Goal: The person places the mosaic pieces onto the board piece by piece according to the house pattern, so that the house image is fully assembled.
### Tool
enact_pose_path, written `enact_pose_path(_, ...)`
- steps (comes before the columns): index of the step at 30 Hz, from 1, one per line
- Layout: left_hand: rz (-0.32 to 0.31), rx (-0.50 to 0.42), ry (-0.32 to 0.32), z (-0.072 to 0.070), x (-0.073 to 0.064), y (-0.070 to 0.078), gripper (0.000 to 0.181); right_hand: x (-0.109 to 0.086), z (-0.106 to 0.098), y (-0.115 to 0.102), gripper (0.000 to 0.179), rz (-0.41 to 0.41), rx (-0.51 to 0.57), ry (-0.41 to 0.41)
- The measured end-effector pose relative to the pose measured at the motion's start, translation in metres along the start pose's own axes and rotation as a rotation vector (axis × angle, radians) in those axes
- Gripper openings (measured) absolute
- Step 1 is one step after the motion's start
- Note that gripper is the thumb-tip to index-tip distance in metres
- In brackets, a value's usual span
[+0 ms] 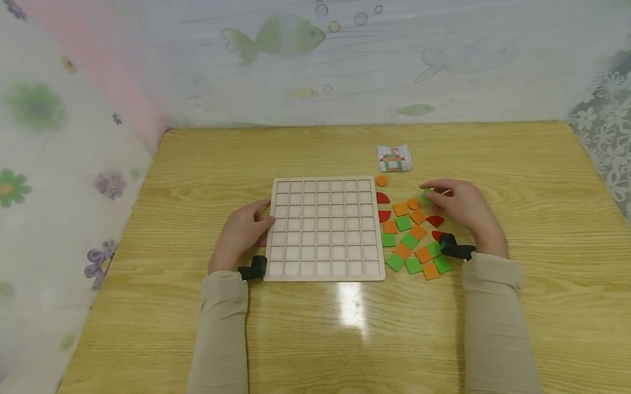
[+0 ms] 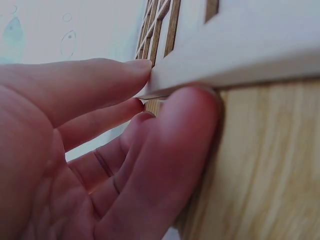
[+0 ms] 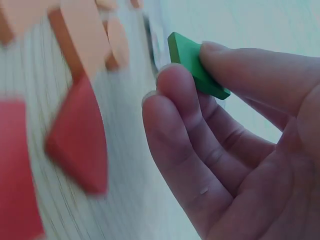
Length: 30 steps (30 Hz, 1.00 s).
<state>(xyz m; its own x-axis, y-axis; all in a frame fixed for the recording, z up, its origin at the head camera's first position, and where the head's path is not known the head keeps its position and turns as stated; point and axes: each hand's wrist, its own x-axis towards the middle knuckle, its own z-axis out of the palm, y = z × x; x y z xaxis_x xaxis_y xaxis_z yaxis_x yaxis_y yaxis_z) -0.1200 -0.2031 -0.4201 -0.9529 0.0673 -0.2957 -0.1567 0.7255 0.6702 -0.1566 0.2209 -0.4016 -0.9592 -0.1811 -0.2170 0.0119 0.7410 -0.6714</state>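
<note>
A wooden grid board (image 1: pixel 326 277) with square recesses lies flat in the middle of the table. My left hand (image 1: pixel 241 231) holds its left edge, with the thumb on the rim and fingertips against the side, as the left wrist view shows. To the right of the board, my right hand (image 1: pixel 465 209) pinches a green square tile (image 3: pixel 192 60) between thumb and fingers, raised above the table. Below that hand lie loose tiles: orange squares (image 1: pixel 400 209), green squares (image 1: pixel 403 223), red quarter-round pieces (image 3: pixel 82 140) and orange discs (image 1: pixel 413 203).
A small pattern card (image 1: pixel 394 158) with a coloured grid picture lies behind the tiles. The wooden table (image 1: pixel 311 350) meets a fish-printed wall covering (image 1: pixel 289 69) at the back. Dark wrist cameras (image 1: pixel 253 268) sit at both cuffs.
</note>
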Motion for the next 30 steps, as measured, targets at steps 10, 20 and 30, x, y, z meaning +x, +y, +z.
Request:
enact_pose_path(10, -0.012, -0.052, -0.017, 0.002, 0.0, -0.003, 0.048, 0.009, 0.033, -0.033, 0.034, -0.122, 0.021, -0.076)
enact_pose_path(20, 0.002, -0.002, 0.028, 0.001, -0.001, 0.002, 0.05, 0.011, 0.07, -0.075, 0.025, -0.242, 0.047, -0.122)
enact_pose_path(30, -0.025, 0.041, 0.04, 0.003, 0.0, 0.007, 0.053, 0.008, 0.1, -0.096, 0.019, -0.293, 0.022, -0.185)
